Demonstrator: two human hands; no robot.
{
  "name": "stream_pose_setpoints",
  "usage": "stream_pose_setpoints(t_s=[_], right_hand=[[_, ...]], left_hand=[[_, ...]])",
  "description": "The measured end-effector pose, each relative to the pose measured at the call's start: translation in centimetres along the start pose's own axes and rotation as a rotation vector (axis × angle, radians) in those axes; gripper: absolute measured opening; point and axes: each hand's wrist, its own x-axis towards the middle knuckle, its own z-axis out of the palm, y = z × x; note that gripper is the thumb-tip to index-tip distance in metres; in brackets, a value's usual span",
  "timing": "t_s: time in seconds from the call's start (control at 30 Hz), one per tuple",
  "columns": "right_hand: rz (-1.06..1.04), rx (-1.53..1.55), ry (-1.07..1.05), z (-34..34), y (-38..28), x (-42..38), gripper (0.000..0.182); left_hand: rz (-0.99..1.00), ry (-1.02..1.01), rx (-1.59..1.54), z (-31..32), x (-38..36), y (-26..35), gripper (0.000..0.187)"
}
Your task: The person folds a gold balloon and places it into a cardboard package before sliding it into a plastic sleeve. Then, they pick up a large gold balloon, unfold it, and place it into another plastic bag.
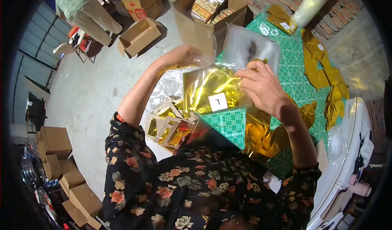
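Observation:
A clear plastic bag with a shiny gold foil piece (pixel 200 87) inside hangs between my hands, over the corner of the green checked cloth (pixel 228 126). A white label (pixel 218 102) shows on its front. My left hand (pixel 183 56) is at the bag's upper left, its fingers blurred and partly hidden by plastic. My right hand (pixel 261 85) pinches the bag's upper right edge with bent fingers. Behind it lies a stack of clear bags (pixel 253 48). Below the bag, at the left, several card frames with gold foil (pixel 169 126) stand in a box.
A tall carton (pixel 196 32) of packed bundles stands behind the table. More gold foil pieces (pixel 318 62) lie along the right side. An open carton (pixel 139 36) sits on the floor, near a bent-over person (pixel 87 13). Brown boxes (pixel 57 142) are at the lower left.

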Motion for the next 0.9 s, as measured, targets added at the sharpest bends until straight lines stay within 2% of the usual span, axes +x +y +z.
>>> stream_pose_setpoints(t_s=[0.07, 0.1, 0.2, 0.23, 0.27, 0.33, 0.4, 0.43, 0.6, 0.67, 0.83, 0.9], right_hand=[[-0.040, 0.090, 0.012, -0.5, 0.0, 0.0, 0.008], [-0.057, 0.139, 0.016, -0.8, 0.0, 0.3, 0.009], [-0.049, 0.148, -0.033, -0.5, 0.0, 0.2, 0.011], [-0.037, 0.120, -0.024, 0.1, 0.1, 0.1, 0.010], [-0.025, 0.091, -0.017, 1.1, 0.1, -0.1, 0.010], [-0.016, 0.046, 0.004, 1.6, 0.1, -0.1, 0.011], [-0.031, 0.020, 0.028, 1.3, -0.1, 0.2, 0.014], [-0.028, 0.013, 0.017, 1.5, -0.1, 0.3, 0.015], [0.006, -0.143, -0.106, 2.6, -0.6, -0.1, 0.016], [-0.076, -0.124, -0.116, 3.2, -0.8, -0.4, 0.013], [-0.119, -0.038, -0.111, 2.3, -0.9, -1.1, 0.006], [-0.118, -0.021, -0.051, 1.8, 0.2, -1.5, 0.004]], left_hand=[[-0.004, 0.121, -0.304, 1.2, -0.1, -4.0, 0.023], [-0.053, 0.167, -0.405, 1.5, -0.4, -4.6, 0.026], [-0.270, 0.403, -0.528, 4.5, -2.0, -5.3, 0.047], [-0.352, 0.385, -0.520, 5.4, -2.7, -4.6, 0.070], [-0.436, 0.313, -0.617, 6.2, -3.9, -3.8, 0.081], [-0.518, 0.268, -0.707, 9.3, -4.5, -4.3, 0.077], [-0.479, 0.189, -0.626, 10.6, -5.2, -4.0, 0.070], [-0.512, 0.240, -0.636, 10.9, -5.3, -3.8, 0.055], [-0.472, 0.380, -0.788, 10.6, -5.9, -3.7, 0.034], [-0.423, 0.449, -0.805, 10.5, -5.9, -4.0, 0.024], [-0.484, 0.540, -0.972, 10.5, -6.3, -4.8, 0.024], [-0.477, 0.508, -0.844, 10.3, -6.4, -5.5, 0.028]])
